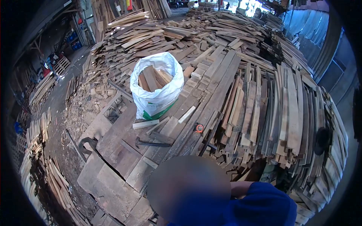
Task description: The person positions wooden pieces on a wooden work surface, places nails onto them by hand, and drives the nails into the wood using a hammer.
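Neither my left hand nor my right hand can be made out. A blue sleeve (264,205) and a short stretch of bare arm (240,188) show at the bottom, beside a blurred patch that hides what lies there; whose arm it is cannot be told. Beyond it, a hammer-like tool (154,143) lies on the worn wooden surface (117,160). An orange tape measure (199,128) rests on long boards to its right. Farther back stands a white bag (156,100), open at the top, with wood offcuts (151,78) inside. Short light wood pieces (146,124) lie by its base.
Long planks (292,116) are stacked at the right. A large heap of boards (181,34) fills the back. A curved dark metal part (88,143) sits at the surface's left edge, near a narrow dark slot. More planks (56,180) lie at the lower left.
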`<state>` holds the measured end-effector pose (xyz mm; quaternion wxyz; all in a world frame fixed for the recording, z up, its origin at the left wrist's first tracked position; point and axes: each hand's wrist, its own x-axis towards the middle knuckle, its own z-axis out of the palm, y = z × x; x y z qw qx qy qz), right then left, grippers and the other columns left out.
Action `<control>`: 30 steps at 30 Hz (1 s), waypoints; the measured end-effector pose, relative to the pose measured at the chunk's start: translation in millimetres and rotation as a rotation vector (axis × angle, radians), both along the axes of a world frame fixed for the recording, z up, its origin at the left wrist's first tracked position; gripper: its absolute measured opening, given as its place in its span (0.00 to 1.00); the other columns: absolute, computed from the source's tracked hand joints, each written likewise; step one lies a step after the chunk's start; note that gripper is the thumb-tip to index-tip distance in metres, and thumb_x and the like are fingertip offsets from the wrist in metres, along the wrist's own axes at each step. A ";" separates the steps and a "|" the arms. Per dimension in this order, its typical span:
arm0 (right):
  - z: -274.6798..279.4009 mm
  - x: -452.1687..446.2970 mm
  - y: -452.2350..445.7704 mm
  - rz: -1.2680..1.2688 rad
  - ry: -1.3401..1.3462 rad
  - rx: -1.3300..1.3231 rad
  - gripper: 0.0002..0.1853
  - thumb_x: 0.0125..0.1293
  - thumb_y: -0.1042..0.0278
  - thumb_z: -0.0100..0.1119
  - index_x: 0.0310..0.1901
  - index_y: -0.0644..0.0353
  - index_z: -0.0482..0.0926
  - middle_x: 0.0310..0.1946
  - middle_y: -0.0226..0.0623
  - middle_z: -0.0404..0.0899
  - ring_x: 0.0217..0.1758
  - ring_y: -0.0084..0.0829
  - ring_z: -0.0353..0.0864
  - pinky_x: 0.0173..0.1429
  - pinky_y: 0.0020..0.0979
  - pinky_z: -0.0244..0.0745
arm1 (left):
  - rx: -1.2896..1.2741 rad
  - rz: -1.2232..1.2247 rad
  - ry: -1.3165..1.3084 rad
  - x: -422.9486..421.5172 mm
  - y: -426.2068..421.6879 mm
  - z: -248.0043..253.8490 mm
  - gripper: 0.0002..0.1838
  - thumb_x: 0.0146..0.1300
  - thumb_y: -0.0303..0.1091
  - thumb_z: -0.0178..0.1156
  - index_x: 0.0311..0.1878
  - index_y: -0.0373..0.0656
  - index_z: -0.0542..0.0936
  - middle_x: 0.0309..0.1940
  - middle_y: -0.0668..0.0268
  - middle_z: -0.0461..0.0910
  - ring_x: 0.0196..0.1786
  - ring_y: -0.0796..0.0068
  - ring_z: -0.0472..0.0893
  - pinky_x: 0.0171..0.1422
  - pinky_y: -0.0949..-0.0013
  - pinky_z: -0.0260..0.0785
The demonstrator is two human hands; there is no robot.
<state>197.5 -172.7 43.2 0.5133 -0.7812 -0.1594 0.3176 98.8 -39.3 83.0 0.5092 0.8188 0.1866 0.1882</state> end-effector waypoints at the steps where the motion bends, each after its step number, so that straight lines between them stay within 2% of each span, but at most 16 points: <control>1: 2.4 -5.3 -0.6 -0.076 0.015 -0.030 0.18 0.71 0.54 0.59 0.39 0.65 0.78 0.32 0.44 0.80 0.33 0.36 0.80 0.39 0.40 0.73 | -0.041 0.049 0.016 1.5 0.9 -0.4 0.10 0.66 0.32 0.62 0.31 0.39 0.74 0.26 0.54 0.72 0.29 0.54 0.73 0.33 0.57 0.63; 2: 12.3 -5.2 -0.8 -0.077 0.016 -0.030 0.18 0.71 0.54 0.59 0.39 0.65 0.78 0.32 0.44 0.80 0.33 0.36 0.80 0.39 0.40 0.73 | -0.041 0.048 0.017 1.1 0.1 -6.2 0.10 0.66 0.32 0.62 0.31 0.39 0.74 0.26 0.54 0.72 0.29 0.54 0.73 0.33 0.57 0.63; 5: 37.2 6.3 -2.9 0.168 -0.466 -0.050 0.23 0.71 0.51 0.57 0.47 0.69 0.77 0.37 0.55 0.80 0.45 0.52 0.82 0.47 0.43 0.74 | 0.078 -0.039 0.057 -1.9 -5.3 -26.1 0.10 0.66 0.31 0.62 0.31 0.38 0.75 0.27 0.54 0.73 0.30 0.54 0.73 0.34 0.57 0.65; 6: 37.0 9.7 -4.1 0.167 -0.464 -0.052 0.23 0.71 0.51 0.57 0.47 0.69 0.77 0.37 0.55 0.80 0.45 0.52 0.82 0.47 0.43 0.74 | 0.077 -0.041 0.058 -2.1 -7.3 -22.6 0.10 0.66 0.31 0.62 0.31 0.38 0.75 0.27 0.54 0.73 0.30 0.54 0.73 0.34 0.57 0.65; 9: 25.0 25.0 -3.2 0.168 -0.222 -0.053 0.18 0.71 0.54 0.59 0.40 0.65 0.79 0.33 0.47 0.80 0.36 0.37 0.82 0.41 0.38 0.75 | 0.068 -0.112 0.031 -2.3 -9.5 -9.8 0.09 0.66 0.31 0.61 0.32 0.38 0.75 0.28 0.54 0.74 0.30 0.54 0.74 0.35 0.57 0.65; 10: 11.5 22.1 -3.3 0.169 -0.223 -0.052 0.18 0.71 0.54 0.59 0.40 0.65 0.79 0.33 0.47 0.80 0.36 0.37 0.82 0.41 0.38 0.75 | 0.068 -0.111 0.031 -1.3 -7.9 -7.7 0.09 0.66 0.31 0.61 0.32 0.38 0.75 0.28 0.54 0.74 0.30 0.54 0.74 0.35 0.57 0.65; 13: -23.0 -4.6 -0.9 -0.047 0.335 0.008 0.18 0.71 0.54 0.60 0.40 0.65 0.78 0.35 0.52 0.80 0.39 0.45 0.83 0.42 0.40 0.75 | -0.042 -0.010 0.047 0.8 0.6 -3.6 0.09 0.65 0.30 0.62 0.31 0.38 0.74 0.29 0.54 0.74 0.31 0.53 0.75 0.36 0.57 0.66; 14: -24.5 -6.3 -2.0 -0.045 0.336 0.009 0.18 0.71 0.54 0.60 0.40 0.65 0.78 0.35 0.52 0.80 0.39 0.45 0.83 0.42 0.40 0.75 | -0.041 -0.007 0.048 1.5 1.3 -2.7 0.09 0.65 0.30 0.62 0.31 0.38 0.74 0.29 0.54 0.74 0.31 0.53 0.75 0.36 0.57 0.66; 17: 17.4 -1.6 0.2 0.020 -0.177 -0.061 0.16 0.70 0.56 0.59 0.39 0.64 0.78 0.29 0.50 0.79 0.34 0.49 0.80 0.40 0.43 0.74 | 0.157 0.026 0.022 0.1 3.4 -0.6 0.09 0.65 0.30 0.62 0.31 0.39 0.74 0.28 0.54 0.73 0.32 0.53 0.75 0.36 0.58 0.66; 22: 20.2 26.3 8.9 0.291 -0.265 -0.131 0.16 0.70 0.56 0.60 0.41 0.64 0.79 0.33 0.50 0.81 0.38 0.40 0.83 0.41 0.37 0.75 | 0.225 -0.084 -0.053 -4.0 -7.0 5.6 0.09 0.65 0.31 0.61 0.31 0.39 0.74 0.29 0.54 0.73 0.32 0.52 0.75 0.36 0.57 0.66; 25: -13.6 10.4 18.4 0.005 0.444 0.073 0.15 0.71 0.57 0.59 0.40 0.63 0.79 0.32 0.52 0.79 0.37 0.46 0.82 0.41 0.39 0.74 | 0.124 0.016 0.005 -1.1 7.7 18.7 0.10 0.66 0.32 0.61 0.31 0.39 0.75 0.29 0.54 0.74 0.32 0.50 0.75 0.36 0.53 0.66; 26: -15.1 7.4 17.4 0.011 0.444 0.069 0.15 0.71 0.57 0.59 0.40 0.63 0.79 0.32 0.52 0.79 0.37 0.46 0.82 0.41 0.39 0.74 | 0.121 0.023 0.005 -2.5 12.1 16.3 0.10 0.66 0.32 0.61 0.31 0.39 0.75 0.29 0.54 0.74 0.32 0.50 0.75 0.36 0.53 0.66; 29: 23.7 -3.6 22.4 0.056 -0.271 -0.047 0.16 0.71 0.55 0.59 0.40 0.63 0.79 0.31 0.52 0.79 0.34 0.43 0.81 0.41 0.40 0.74 | 0.140 0.098 0.087 -5.5 26.3 3.8 0.10 0.66 0.33 0.61 0.31 0.40 0.76 0.30 0.54 0.75 0.32 0.49 0.75 0.37 0.52 0.65; 30: 31.2 2.1 25.2 0.064 -0.270 -0.046 0.16 0.71 0.55 0.59 0.40 0.63 0.79 0.31 0.52 0.79 0.34 0.43 0.81 0.41 0.40 0.74 | 0.140 0.107 0.090 -7.3 24.7 2.5 0.10 0.66 0.33 0.61 0.31 0.40 0.76 0.30 0.54 0.75 0.32 0.49 0.75 0.37 0.52 0.65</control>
